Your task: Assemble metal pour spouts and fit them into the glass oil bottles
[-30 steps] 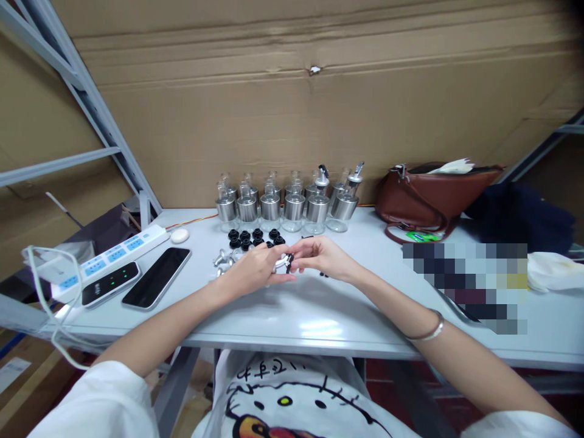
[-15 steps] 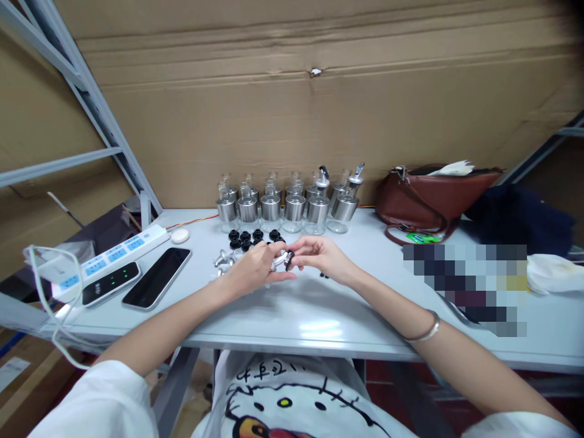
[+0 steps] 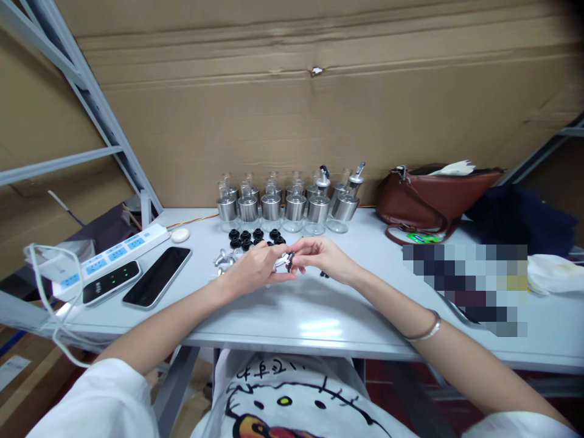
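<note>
Between the fingers of my left hand (image 3: 255,267) is a silver metal pourer spout (image 3: 279,263), mostly covered by the hand. My right hand (image 3: 322,258) pinches a small black piece (image 3: 290,260) at the spout's right end; the two parts touch. Several black stoppers (image 3: 246,237) stand in rows just beyond my left hand. Loose silver spouts (image 3: 222,258) lie to its left, partly hidden by it. Behind them stand rows of glass bottles (image 3: 271,208) with steel sleeves. Two front-right bottles carry pourers (image 3: 355,179) in their necks.
On the left lie a phone (image 3: 157,278), a small black device (image 3: 112,283) and a white power strip (image 3: 112,252) with cables. A brown handbag (image 3: 424,198) sits at the back right, near a pixelated patch and a white bag (image 3: 554,274). Cardboard (image 3: 292,109) backs the table.
Both hands stay almost in place. The fingers of my right hand have shifted slightly around the black piece, which has turned a little.
</note>
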`<state>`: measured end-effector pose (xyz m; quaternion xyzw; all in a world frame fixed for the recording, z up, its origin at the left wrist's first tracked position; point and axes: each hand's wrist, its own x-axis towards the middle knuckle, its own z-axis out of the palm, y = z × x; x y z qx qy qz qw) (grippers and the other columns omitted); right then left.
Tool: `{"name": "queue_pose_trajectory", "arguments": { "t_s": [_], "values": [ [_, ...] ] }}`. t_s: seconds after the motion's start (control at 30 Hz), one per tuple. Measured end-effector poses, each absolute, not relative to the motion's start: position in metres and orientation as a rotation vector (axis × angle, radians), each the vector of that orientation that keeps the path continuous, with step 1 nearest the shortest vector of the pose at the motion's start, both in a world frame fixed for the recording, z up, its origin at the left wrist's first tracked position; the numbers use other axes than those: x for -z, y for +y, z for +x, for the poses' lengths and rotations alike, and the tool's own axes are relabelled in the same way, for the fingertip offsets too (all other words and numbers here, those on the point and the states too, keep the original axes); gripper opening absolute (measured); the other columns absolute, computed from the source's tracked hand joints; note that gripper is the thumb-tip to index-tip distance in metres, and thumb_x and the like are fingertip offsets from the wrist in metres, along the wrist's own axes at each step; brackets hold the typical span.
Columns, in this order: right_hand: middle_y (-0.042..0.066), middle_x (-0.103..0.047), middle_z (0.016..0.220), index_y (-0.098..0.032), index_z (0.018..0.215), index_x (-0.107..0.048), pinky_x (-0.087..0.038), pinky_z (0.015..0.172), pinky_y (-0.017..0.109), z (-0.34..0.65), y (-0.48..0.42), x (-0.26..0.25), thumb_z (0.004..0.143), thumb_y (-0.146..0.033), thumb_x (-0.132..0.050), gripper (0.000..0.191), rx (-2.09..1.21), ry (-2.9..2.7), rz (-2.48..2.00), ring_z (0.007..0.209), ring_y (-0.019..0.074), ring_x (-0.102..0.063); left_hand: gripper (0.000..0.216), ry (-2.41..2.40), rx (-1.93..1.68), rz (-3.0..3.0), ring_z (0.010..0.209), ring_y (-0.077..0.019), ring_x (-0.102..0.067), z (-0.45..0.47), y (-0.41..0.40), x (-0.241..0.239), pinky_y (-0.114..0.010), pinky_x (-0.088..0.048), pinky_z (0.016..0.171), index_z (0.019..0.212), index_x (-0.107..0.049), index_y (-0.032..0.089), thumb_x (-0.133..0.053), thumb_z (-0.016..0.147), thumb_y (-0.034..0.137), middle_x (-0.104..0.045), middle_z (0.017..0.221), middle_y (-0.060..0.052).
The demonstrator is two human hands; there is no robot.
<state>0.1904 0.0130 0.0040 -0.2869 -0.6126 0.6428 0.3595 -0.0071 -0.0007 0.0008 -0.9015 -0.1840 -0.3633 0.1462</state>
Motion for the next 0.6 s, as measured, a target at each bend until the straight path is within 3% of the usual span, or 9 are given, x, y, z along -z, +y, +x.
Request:
{"name": "queue_pose_trajectory", "arguments": {
  "t_s": [0.23, 0.6],
  "values": [
    [0.000, -0.071, 0.064, -0.014, 0.079, -0.067, -0.048, 0.058, 0.025, 0.1883, 0.0114, -0.0020, 0.061, -0.026, -0.080, 0.026, -1.615, -1.594, -0.741, 0.055, 0.0100, -0.063, 0.032, -0.514, 1.068, -2.618, 0.056, -0.0112, -0.057, -0.0064, -0.0026, -0.0004, -0.024, -0.044, 0.057, 0.117, -0.030, 0.016, -0.040, 0.095, 0.038, -0.064, 0.078, -0.002],
    [-0.001, -0.067, 0.056, -0.014, 0.069, -0.064, -0.048, 0.051, 0.024, 0.1861, 0.0046, -0.0077, 0.059, -0.029, -0.082, 0.026, -1.631, -1.643, -0.686, 0.049, 0.0094, -0.059, 0.029, -0.430, 1.090, -2.579, 0.045, -0.0095, -0.045, -0.0058, -0.0036, 0.0009, -0.022, -0.038, 0.051, 0.110, -0.033, 0.019, -0.045, 0.084, 0.018, -0.054, 0.063, 0.006]
  ]
}}
